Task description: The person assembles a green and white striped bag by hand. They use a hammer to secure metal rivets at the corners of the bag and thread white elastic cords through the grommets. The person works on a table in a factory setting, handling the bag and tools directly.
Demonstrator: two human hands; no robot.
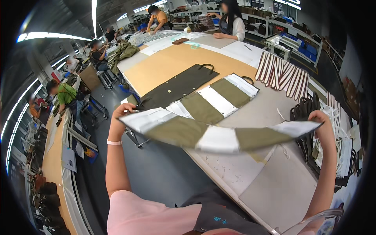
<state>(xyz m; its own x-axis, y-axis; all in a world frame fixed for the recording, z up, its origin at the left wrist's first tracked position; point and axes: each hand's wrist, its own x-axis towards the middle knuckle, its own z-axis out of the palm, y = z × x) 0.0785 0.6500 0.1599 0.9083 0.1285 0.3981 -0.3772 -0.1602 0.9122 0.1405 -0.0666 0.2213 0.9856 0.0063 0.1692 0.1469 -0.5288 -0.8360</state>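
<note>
An olive-and-white striped fabric panel with dark edging (217, 139) is stretched in the air between my two hands, sagging in the middle. My left hand (124, 111) pinches its left end, and my right hand (319, 119) grips the right end. Behind it on the table lies a similar striped bag panel (211, 101) with a dark handle at its far end. Beside that lies a dark olive panel (178, 87), also with a handle and small metal fittings. Part of the striped bag panel is hidden behind the raised fabric.
The worktable (282, 184) runs diagonally in front of me. Brown-and-white strips (280, 74) lie at its far right, with dark straps (303, 109) bundled nearer my right hand. Olive fabric (123, 53) is heaped at the far left. Several people work around the room.
</note>
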